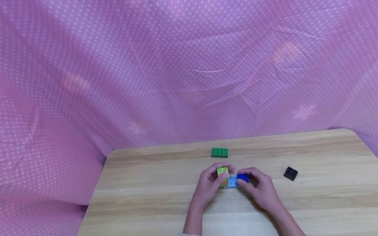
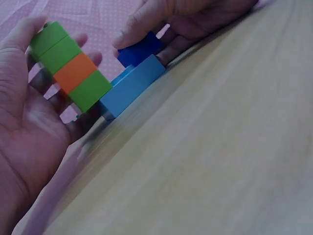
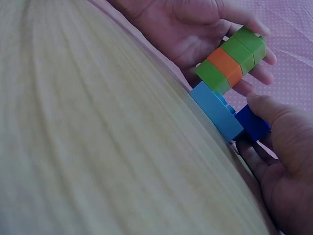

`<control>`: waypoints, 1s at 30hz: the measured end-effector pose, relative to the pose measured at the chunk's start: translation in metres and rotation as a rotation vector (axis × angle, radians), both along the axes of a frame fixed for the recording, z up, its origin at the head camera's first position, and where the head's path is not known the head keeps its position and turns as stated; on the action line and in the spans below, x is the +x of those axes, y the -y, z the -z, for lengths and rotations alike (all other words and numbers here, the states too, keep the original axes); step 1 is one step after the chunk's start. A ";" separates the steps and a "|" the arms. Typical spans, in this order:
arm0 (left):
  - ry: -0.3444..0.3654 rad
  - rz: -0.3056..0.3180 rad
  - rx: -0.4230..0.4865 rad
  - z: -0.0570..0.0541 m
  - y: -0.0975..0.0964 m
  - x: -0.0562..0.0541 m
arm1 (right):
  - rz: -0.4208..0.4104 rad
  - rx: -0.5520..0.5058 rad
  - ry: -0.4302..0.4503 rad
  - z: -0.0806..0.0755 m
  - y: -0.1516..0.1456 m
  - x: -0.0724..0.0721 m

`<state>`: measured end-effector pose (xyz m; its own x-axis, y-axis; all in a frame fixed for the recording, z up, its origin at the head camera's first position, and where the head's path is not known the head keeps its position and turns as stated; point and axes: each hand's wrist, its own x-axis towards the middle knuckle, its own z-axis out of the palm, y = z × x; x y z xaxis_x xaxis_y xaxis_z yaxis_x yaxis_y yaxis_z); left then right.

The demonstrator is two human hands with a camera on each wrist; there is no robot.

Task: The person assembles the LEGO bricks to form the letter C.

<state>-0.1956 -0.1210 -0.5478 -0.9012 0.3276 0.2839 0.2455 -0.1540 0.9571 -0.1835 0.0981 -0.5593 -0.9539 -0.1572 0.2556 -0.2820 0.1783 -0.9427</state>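
My left hand (image 1: 207, 188) grips a stack of bricks (image 2: 73, 66), light green with one orange layer, thumb on the near side and fingers behind. The stack stands upright on the left end of a light blue brick (image 2: 134, 89), which lies on the table. At that brick's right end, my right hand (image 1: 263, 191) pinches a dark blue brick (image 3: 252, 123) between thumb and fingers. The dark blue brick sits on or just against the light blue studs; whether it is pressed fully down I cannot tell. A few light blue studs show between the two.
A dark green brick (image 1: 220, 153) lies beyond the left hand, near the back edge of the wooden table (image 1: 142, 200). To the right of the right hand is a black brick (image 1: 291, 173). A pink dotted cloth (image 1: 185, 77) hangs behind and beside the table.
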 end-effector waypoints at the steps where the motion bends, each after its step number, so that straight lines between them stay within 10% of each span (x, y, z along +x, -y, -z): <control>1: -0.004 -0.004 -0.007 0.000 0.002 0.000 | -0.004 -0.001 -0.001 0.001 0.001 0.000; 9: -0.013 -0.118 -0.062 -0.011 0.045 -0.017 | -0.021 0.023 0.025 0.000 0.005 -0.001; 16: -0.031 -0.178 -0.403 -0.026 0.064 -0.055 | 0.018 0.044 0.019 0.002 -0.001 0.000; 30: -0.135 -0.063 -0.817 -0.017 0.043 -0.097 | 0.009 0.022 0.024 0.001 0.000 0.001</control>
